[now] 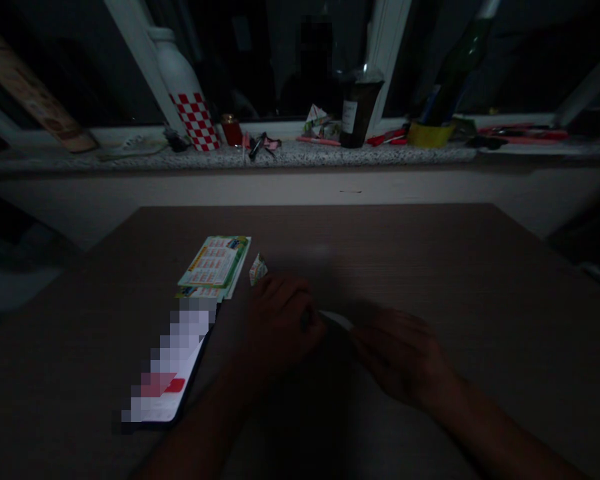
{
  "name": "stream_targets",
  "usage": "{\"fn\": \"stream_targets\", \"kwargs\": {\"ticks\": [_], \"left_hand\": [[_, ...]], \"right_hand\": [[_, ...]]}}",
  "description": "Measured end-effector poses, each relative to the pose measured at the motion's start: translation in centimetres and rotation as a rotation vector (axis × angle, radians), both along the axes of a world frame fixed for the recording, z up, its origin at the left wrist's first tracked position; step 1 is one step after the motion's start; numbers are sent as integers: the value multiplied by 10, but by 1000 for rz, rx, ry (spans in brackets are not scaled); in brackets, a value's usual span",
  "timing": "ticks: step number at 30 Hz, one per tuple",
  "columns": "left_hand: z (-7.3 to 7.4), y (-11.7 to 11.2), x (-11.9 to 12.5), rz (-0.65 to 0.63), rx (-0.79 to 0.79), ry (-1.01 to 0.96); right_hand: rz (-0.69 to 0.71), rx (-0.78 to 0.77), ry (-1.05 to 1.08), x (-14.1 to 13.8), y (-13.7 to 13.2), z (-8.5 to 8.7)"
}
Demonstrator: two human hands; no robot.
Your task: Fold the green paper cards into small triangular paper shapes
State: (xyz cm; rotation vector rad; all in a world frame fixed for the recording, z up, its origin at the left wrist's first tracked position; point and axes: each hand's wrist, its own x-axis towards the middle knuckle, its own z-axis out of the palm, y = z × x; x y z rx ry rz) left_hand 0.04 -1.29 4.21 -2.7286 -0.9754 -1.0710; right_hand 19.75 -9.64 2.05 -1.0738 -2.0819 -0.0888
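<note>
A pale piece of paper [336, 319] lies low over the table between my two hands, mostly covered by them. My left hand [285, 320] is closed, its curled fingers pinching the paper's left end. On the other end, the fingers of my right hand [403, 353] are pressed together. Dim light hides the exact fold of the paper. Just beyond my left knuckles stands a small folded paper piece [258, 269] with a coloured print. To the left is a stack of printed calendar cards [215, 261], with a lit phone [183, 373] nearer to me.
The brown table [405, 253] reaches to a wall under a window. On the granite sill [300, 155] stand a red-checked white bottle [193, 113], a small red jar [231, 130], a dark labelled pouch [357, 113] and a green bottle [447, 80], among pens and clutter.
</note>
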Motion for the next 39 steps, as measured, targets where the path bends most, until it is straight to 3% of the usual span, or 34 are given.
{"fn": "stream_targets", "kwargs": {"ticks": [6,10,14,17,20,25,29,32,35,39], "left_hand": [[-1,13,-14,146,56,-24],[-4,2,-10,79,-47,-85],[-8,-22,5,-45,-236,-165],[-12,-34,14,-71,-501,-181],[-15,-36,16,-38,-600,-244],[-20,-28,12,-7,-567,-192],[-17,-21,6,-113,-240,20],[-12,-17,3,-187,-131,164],[-9,-15,3,-197,-212,68],[-9,-12,3,-138,-522,-166]], "right_hand": [[-1,5,81,3,2,5],[-43,-13,112,3,4,5],[-73,-8,95,0,5,1],[-69,2,77,-4,5,-3],[-53,-20,67,-9,5,-7],[2,-27,104,-11,5,-7],[-112,5,162,-6,6,-2],[-160,8,194,-2,7,-2],[-71,10,224,1,10,-4],[-78,-5,275,2,12,-4]]}}
